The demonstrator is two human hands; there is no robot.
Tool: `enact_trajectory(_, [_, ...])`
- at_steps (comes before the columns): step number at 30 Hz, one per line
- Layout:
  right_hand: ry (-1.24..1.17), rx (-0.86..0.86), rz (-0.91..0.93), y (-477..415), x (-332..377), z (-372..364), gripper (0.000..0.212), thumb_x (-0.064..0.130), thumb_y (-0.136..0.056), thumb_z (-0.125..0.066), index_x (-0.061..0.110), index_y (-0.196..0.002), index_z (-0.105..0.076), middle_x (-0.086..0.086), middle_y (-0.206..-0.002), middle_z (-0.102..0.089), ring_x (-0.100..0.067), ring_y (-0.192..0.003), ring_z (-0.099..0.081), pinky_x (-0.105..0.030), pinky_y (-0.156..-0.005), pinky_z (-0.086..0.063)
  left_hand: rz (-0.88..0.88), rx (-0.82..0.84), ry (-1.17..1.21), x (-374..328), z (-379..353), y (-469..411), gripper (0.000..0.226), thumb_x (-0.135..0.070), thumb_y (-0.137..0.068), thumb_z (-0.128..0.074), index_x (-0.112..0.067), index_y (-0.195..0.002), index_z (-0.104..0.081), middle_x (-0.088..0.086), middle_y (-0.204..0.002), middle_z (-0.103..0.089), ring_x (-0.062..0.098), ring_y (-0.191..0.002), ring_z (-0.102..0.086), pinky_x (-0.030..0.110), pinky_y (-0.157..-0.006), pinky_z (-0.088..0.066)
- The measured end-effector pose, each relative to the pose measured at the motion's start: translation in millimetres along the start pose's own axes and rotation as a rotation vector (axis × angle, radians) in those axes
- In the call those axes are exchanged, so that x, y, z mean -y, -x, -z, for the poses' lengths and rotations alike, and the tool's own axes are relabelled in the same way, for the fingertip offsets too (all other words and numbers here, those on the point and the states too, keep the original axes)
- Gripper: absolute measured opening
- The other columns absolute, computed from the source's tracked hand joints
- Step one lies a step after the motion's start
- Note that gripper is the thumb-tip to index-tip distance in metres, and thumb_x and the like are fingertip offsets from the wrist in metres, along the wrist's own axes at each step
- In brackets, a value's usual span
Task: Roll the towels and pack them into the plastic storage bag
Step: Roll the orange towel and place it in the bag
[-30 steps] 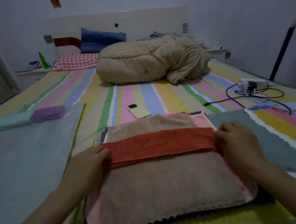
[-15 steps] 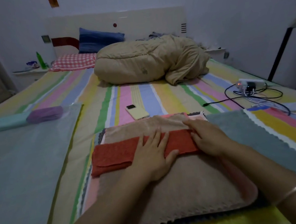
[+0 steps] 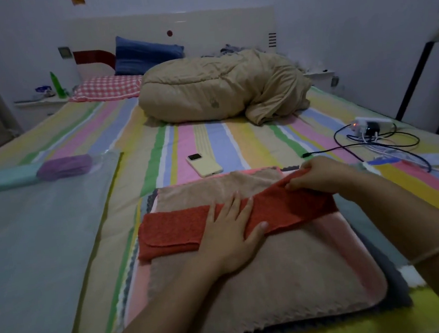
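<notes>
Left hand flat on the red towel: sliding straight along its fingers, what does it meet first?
The left hand would leave the red towel and cross the tan towel beneath; the yellow phone probably sits just left of that line.

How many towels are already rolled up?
2. A purple roll and a teal roll lie end to end on the left side of the bed, at the far edge of the plastic bag. More may be hidden past the picture's left edge.
</notes>
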State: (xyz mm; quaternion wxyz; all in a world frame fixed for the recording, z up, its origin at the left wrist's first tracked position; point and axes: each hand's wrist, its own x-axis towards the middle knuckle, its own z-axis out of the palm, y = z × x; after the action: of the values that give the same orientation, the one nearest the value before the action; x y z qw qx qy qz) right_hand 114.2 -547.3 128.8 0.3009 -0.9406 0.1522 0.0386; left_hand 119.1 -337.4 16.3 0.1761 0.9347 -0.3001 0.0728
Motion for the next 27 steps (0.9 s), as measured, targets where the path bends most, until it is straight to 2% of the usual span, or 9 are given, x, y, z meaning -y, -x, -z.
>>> enact_trajectory(3, [-0.215, -0.011, 0.022, 15, 36, 1, 0.029, 0.032, -0.076, -0.077, 0.009, -0.092, -0.069, -0.011, -0.083, -0.066, -0.020, -0.066, -0.059, -0.025, -0.058, -0.046, 0.037, -0.410, 0.458, 7, 19, 11, 0.041, -0.037, -0.092, -0.039, -0.021, -0.124, -0.060, -0.008, -0.135, -0.054, 0.005, -0.126, -0.046, 0.021, -0.108, -0.032])
enact_trajectory(5, [-0.299, 0.009, 0.047, 20, 63, -6, 0.028, 0.030, -0.078, -0.076, 0.010, -0.096, -0.070, -0.010, -0.081, -0.066, -0.019, -0.060, -0.059, -0.022, -0.051, -0.048, 0.261, -0.626, 0.611, 21, 35, 18, 0.028, -0.016, -0.087, -0.045, -0.024, -0.098, -0.069, -0.004, -0.105, -0.070, 0.011, -0.095, -0.063, 0.026, -0.085, -0.048])
enact_trajectory(8, [-0.413, 0.107, 0.092, 24, 101, -32, 0.027, 0.023, -0.082, -0.073, 0.009, -0.104, -0.068, -0.007, -0.078, -0.062, -0.013, -0.052, -0.054, -0.016, -0.038, -0.045, 0.755, -0.449, 1.193, 46, 66, 25, 0.029, -0.006, -0.093, -0.039, -0.019, -0.087, -0.064, 0.010, -0.087, -0.070, 0.018, -0.063, -0.065, 0.026, -0.049, -0.052])
enact_trajectory(11, [-0.515, 0.215, 0.134, 31, 131, -69, 0.019, 0.017, -0.087, -0.070, 0.007, -0.101, -0.063, -0.007, -0.076, -0.058, -0.012, -0.051, -0.051, -0.018, -0.036, -0.047, 0.935, -0.161, 1.513, 76, 94, 40, 0.030, -0.014, -0.098, -0.032, -0.004, -0.099, -0.060, 0.012, -0.083, -0.071, 0.020, -0.067, -0.069, 0.023, -0.047, -0.056])
enact_trajectory(15, [-0.622, 0.399, 0.131, 38, 144, -100, 0.023, 0.023, -0.094, -0.060, 0.007, -0.111, -0.057, -0.010, -0.090, -0.064, -0.022, -0.072, -0.064, -0.029, -0.055, -0.057, 0.943, -0.026, 1.505, 101, 98, 49, 0.042, -0.046, -0.097, -0.039, -0.013, -0.076, -0.054, 0.001, -0.047, -0.052, 0.012, -0.034, -0.050, 0.015, -0.035, -0.042])
enact_trajectory(17, [-0.614, 0.354, 0.133, 34, 139, -100, 0.020, 0.022, -0.096, -0.057, 0.010, -0.112, -0.056, -0.009, -0.092, -0.066, -0.024, -0.074, -0.066, -0.028, -0.054, -0.056, 0.925, -0.020, 1.377, 102, 98, 45, 0.037, -0.053, -0.084, -0.057, -0.018, -0.075, -0.053, 0.001, -0.054, -0.044, 0.011, -0.038, -0.043, 0.013, -0.038, -0.036])
enact_trajectory(20, [-0.555, 0.160, 0.129, 26, 122, -95, 0.015, 0.015, -0.094, -0.055, 0.012, -0.109, -0.059, -0.007, -0.087, -0.068, -0.018, -0.061, -0.063, -0.025, -0.048, -0.051, 0.890, -0.114, 1.121, 100, 93, 40, 0.026, -0.032, -0.084, -0.071, -0.008, -0.094, -0.068, 0.005, -0.073, -0.064, 0.008, -0.049, -0.059, 0.014, -0.043, -0.044])
enact_trajectory(23, [-0.292, -0.098, 0.172, 14, 95, -93, 0.016, 0.019, -0.088, -0.058, 0.018, -0.102, -0.065, -0.001, -0.087, -0.067, -0.018, -0.069, -0.063, -0.033, -0.060, -0.054, 0.815, -0.243, 0.975, 102, 92, 37, 0.020, -0.013, -0.082, -0.074, -0.003, -0.099, -0.070, 0.004, -0.073, -0.067, 0.006, -0.048, -0.060, 0.012, -0.040, -0.044])
enact_trajectory(27, [-0.218, -0.025, 0.108, 16, 77, -102, 0.023, 0.031, -0.088, -0.061, 0.012, -0.100, -0.065, -0.007, -0.081, -0.069, -0.020, -0.061, -0.062, -0.036, -0.064, -0.055, 0.833, -0.207, 0.876, 111, 92, 42, 0.022, -0.013, -0.082, -0.074, -0.004, -0.101, -0.069, 0.006, -0.077, -0.067, 0.013, -0.057, -0.059, 0.014, -0.043, -0.048])
